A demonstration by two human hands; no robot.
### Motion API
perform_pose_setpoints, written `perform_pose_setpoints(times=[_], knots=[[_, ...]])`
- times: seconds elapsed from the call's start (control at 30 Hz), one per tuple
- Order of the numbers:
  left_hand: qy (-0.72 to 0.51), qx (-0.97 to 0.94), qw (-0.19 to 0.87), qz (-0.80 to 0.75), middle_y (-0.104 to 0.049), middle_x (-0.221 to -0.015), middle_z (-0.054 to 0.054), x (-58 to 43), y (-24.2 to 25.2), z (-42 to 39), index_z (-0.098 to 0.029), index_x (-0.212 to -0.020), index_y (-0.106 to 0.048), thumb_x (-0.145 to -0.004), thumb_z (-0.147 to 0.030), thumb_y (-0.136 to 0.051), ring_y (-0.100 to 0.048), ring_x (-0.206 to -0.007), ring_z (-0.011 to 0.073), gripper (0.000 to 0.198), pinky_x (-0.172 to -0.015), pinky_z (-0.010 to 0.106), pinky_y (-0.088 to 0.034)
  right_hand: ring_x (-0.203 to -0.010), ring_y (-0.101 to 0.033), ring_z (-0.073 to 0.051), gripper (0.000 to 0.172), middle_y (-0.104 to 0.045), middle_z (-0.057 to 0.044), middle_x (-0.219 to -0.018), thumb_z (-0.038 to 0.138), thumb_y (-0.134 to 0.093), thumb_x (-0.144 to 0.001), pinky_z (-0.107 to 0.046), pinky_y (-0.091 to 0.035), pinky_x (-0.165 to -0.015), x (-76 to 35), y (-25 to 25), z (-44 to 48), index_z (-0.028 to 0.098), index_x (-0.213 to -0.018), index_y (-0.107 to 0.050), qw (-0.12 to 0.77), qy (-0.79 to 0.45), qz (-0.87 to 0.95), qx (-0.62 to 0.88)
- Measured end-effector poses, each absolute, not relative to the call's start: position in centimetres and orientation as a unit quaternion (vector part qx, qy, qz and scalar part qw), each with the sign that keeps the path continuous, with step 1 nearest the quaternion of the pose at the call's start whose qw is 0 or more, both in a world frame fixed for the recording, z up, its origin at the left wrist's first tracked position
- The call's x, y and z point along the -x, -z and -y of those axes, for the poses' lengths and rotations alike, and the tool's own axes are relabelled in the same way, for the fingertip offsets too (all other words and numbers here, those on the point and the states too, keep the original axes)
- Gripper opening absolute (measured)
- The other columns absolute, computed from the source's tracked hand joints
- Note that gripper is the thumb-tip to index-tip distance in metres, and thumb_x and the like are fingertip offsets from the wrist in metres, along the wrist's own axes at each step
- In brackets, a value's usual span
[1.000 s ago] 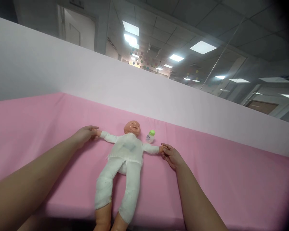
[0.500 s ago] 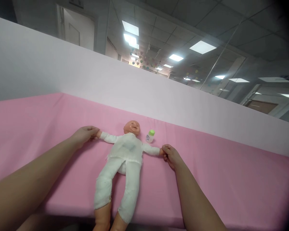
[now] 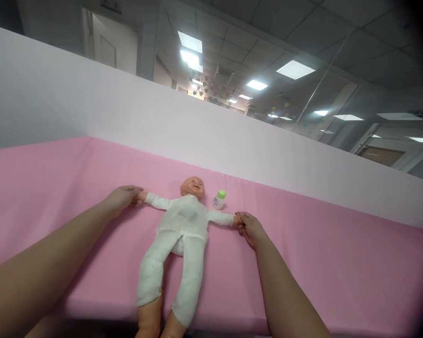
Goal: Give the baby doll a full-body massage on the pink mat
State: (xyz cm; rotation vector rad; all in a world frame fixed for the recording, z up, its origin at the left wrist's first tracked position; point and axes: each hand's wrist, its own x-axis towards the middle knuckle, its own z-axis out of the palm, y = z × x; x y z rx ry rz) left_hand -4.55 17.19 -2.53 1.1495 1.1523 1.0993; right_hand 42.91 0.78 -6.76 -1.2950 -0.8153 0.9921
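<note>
At the upper left of the frame, a pale doorway [image 3: 116, 44] shows beyond a low white wall [image 3: 183, 126] that slopes down toward the right edge. Left of centre, the left hand [image 3: 121, 199] has its fingers [image 3: 132, 188] closed on one small hand of a doll [image 3: 184, 216]; the underside of that hold is hidden. The doll lies face up in the lower middle, head toward the wall, arms spread, in white clothes [image 3: 192, 263]. Its bare lower legs reach over the near edge of the pink-covered desk [image 3: 331, 263], and its feet are cut off by the bottom of the frame. Just right of its head, above its outstretched arm and apart from it, stands a small bottle [image 3: 219, 201] with a green cap, slightly tilted in view. Right of that, the right hand [image 3: 252, 230] has its thumb and fingers pinched shut on the doll's other hand.

As a judgement, a hard pull on both arms could strain the joints or drag the doll askew. A small grip on smooth hands might slip. If the arm near the bottle were swung upward, it could knock the bottle over. With its legs past the edge, the doll might slide off if tugged nearer.
</note>
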Motion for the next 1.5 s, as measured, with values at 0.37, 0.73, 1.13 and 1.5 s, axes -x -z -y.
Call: perform_pose_setpoints(times=[0.37,0.73,1.13,1.5], knots=[[-0.468,-0.512,0.555,-0.461,-0.071,-0.075,0.007,4.8,3.1,-17.5,-0.012,-0.107,-0.066,-0.055,-0.022,-0.084,-0.065,-0.061,0.0175,0.056,-0.056,0.027,-0.053,-0.059,-0.055,-0.010,0.048,-0.064,0.001,-0.081,0.031,-0.090,-0.064,-0.022,-0.042,-0.051,-43.0,6.7,-0.6,0.022,-0.103,-0.063,0.611,-0.453,0.378,0.527],[-0.440,-0.553,0.523,-0.476,-0.072,-0.075,0.006,5.0,3.3,-17.6,-0.017,-0.084,-0.072,-0.062,-0.044,-0.086,-0.062,-0.059,0.0157,0.038,-0.053,0.025,-0.049,-0.044,-0.038,-0.007,0.047,-0.051,0.007,-0.057,0.051,-0.086,-0.069,-0.021,-0.024,-0.040,-42.6,6.6,-0.5,0.023,-0.078,-0.050,0.576,-0.428,0.408,0.565],[-0.476,-0.475,0.568,-0.474,-0.072,-0.079,0.010,4.6,2.5,-17.2,-0.012,-0.100,-0.068,-0.059,-0.020,-0.080,-0.065,-0.059,0.0180,0.044,-0.058,0.030,-0.057,-0.049,-0.044,-0.009,0.032,-0.059,0.000,-0.068,0.042,-0.078,-0.077,-0.022,-0.032,-0.042,-43.0,7.0,-0.9,0.021,-0.097,-0.067,0.615,-0.420,0.352,0.567],[-0.455,-0.535,0.552,-0.449,-0.073,-0.077,0.008,5.3,3.9,-18.2,-0.013,-0.103,-0.072,-0.052,-0.031,-0.091,-0.067,-0.064,0.0187,0.057,-0.056,0.026,-0.052,-0.055,-0.050,-0.010,0.044,-0.059,0.003,-0.072,0.034,-0.090,-0.065,-0.022,-0.033,-0.046,-42.8,6.5,-0.3,0.022,-0.095,-0.061,0.598,-0.449,0.390,0.537]])
